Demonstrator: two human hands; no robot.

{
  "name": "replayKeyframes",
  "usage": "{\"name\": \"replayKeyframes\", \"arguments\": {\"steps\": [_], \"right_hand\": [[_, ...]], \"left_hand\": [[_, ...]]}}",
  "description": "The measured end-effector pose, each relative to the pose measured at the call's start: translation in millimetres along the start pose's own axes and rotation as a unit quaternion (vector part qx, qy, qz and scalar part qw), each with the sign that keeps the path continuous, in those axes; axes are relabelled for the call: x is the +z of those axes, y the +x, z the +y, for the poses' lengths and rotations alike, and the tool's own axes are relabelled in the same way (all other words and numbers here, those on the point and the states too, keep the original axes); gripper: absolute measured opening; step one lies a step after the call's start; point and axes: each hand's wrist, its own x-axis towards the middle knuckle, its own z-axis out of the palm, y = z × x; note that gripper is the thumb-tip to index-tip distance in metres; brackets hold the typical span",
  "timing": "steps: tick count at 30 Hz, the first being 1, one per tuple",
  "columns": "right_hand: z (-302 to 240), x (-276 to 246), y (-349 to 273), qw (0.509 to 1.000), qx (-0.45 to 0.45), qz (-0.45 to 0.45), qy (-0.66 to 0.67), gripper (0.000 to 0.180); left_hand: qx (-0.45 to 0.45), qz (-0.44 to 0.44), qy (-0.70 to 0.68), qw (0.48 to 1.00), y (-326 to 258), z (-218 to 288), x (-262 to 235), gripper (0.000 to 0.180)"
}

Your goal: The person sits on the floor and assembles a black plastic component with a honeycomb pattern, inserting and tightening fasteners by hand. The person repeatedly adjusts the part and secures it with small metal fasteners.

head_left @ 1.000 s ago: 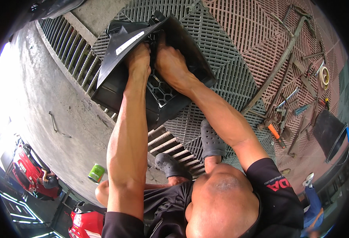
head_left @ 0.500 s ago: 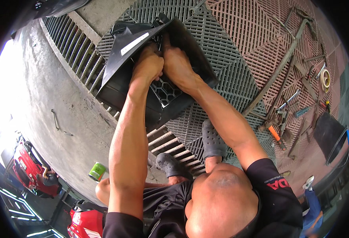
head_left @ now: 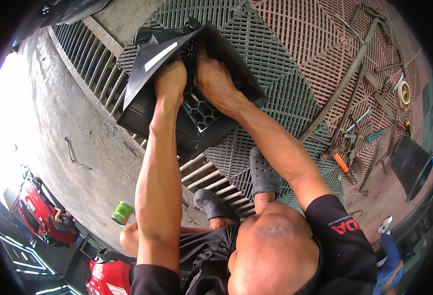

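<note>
A large black plastic cover panel (head_left: 152, 78), with a white label strip and raised side walls, lies on the grating in front of me. A honeycomb grille (head_left: 200, 112) shows inside it. My left hand (head_left: 171, 79) reaches in under the labelled side, and that side hides its fingers. Beside it, a little apart, my right hand (head_left: 213, 81) is inside the same panel. Its index finger points toward the far end and the other fingers curl inward. Whatever those fingers hold, if anything, is hidden.
Hand tools lie at the right, among them an orange-handled hammer (head_left: 341, 161), a long bar (head_left: 342, 91) and a tape roll (head_left: 403, 94). A green can (head_left: 122, 213) and a spanner (head_left: 69, 149) are on the concrete at left. Red motorcycles (head_left: 44, 209) stand beyond.
My hands have moved apart inside the panel: the left has shifted left and the right slightly left. The panel has moved slightly left.
</note>
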Motion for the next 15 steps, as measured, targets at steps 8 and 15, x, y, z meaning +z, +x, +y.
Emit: {"name": "replayKeyframes", "arguments": {"steps": [8, 15], "right_hand": [[-11, -2, 4, 0.999, 0.034, -0.025, 0.000, 0.074], [-21, 4, 11, 0.998, 0.052, -0.032, -0.017, 0.073]], "left_hand": [[-0.117, -0.029, -0.311, 0.943, 28, -19, 13, 0.013], [-0.048, 0.071, -0.157, 0.984, 55, -51, 27, 0.020]]}}
